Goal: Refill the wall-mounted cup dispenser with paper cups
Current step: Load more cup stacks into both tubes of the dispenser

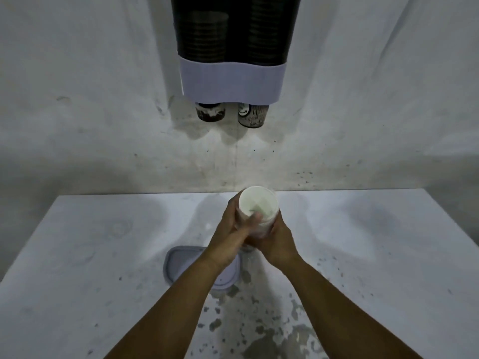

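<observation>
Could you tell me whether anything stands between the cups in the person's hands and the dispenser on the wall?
Nothing visible does. Both hands, left hand and right hand, hold the cups above the table; only bare wall lies below the dispenser. Its top is out of view.

1. Two forearms reach in from the bottom edge, both bare up to where the picture cuts them off.
2. No sleeve covers either forearm.
3. The left hand (228,235) is bare and ungloved.
4. The right hand (278,240) is bare and ungloved too.
</observation>
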